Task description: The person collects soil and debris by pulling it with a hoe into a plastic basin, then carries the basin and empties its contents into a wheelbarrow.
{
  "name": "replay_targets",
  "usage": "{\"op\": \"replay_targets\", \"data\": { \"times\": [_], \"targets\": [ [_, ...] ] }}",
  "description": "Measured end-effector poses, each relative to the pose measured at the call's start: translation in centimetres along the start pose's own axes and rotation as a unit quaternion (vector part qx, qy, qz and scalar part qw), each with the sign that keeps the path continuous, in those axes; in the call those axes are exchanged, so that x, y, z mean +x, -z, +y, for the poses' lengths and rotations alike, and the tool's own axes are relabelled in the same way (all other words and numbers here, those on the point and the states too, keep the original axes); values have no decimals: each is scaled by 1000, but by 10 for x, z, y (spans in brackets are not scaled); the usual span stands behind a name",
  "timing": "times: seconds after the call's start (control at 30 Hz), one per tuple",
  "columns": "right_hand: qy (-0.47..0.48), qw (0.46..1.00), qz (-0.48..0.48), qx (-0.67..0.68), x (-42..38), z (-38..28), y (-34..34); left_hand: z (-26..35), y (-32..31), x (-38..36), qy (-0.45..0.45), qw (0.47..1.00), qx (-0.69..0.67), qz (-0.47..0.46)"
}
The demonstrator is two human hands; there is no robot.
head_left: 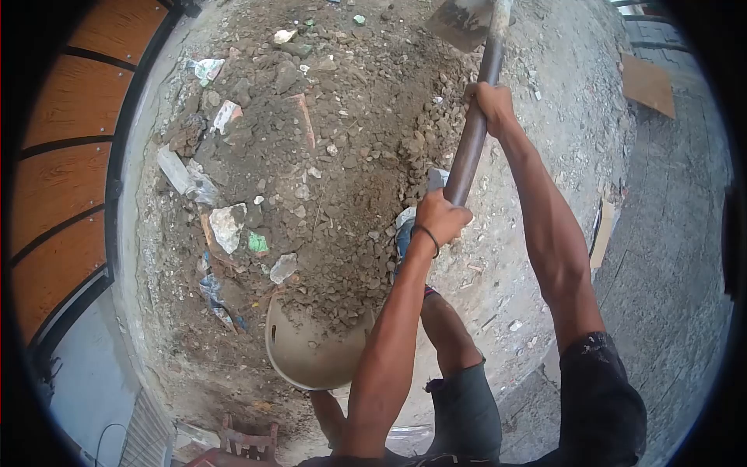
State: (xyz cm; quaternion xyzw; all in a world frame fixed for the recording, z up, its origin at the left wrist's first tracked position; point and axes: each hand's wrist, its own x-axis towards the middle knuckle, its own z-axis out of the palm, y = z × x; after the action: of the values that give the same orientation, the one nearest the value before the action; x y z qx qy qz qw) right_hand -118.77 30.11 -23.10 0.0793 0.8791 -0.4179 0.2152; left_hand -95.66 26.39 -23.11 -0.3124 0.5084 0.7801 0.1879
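A shovel point(470, 148) with a dark, worn handle runs up the right of centre, its dirty metal blade point(459, 23) at the top edge of the view. My left hand point(443, 218), with a dark band at the wrist, is wrapped round the lower end of the handle. Higher up, nearer the blade, my right hand point(493, 105) grips the same handle. A beige tub point(299, 373) sits below and to the left of my hands, with soil and stones at its mouth. My left forearm hides part of its right side.
Loose soil and rubble point(342, 156) cover the ground, with plastic scraps point(206, 70) and a white stone block point(228, 227) among them. An orange panelled gate point(70, 101) stands at left. Cardboard point(648, 86) lies on paving at right. My legs are close beside the tub.
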Motion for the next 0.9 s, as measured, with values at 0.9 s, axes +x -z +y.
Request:
{"op": "replay_targets", "data": {
  "times": [0.9],
  "targets": [
    [-112,981,-77,-138,-408,180,-141,-222,70,-401,198,964,-161,77]
  ]
}}
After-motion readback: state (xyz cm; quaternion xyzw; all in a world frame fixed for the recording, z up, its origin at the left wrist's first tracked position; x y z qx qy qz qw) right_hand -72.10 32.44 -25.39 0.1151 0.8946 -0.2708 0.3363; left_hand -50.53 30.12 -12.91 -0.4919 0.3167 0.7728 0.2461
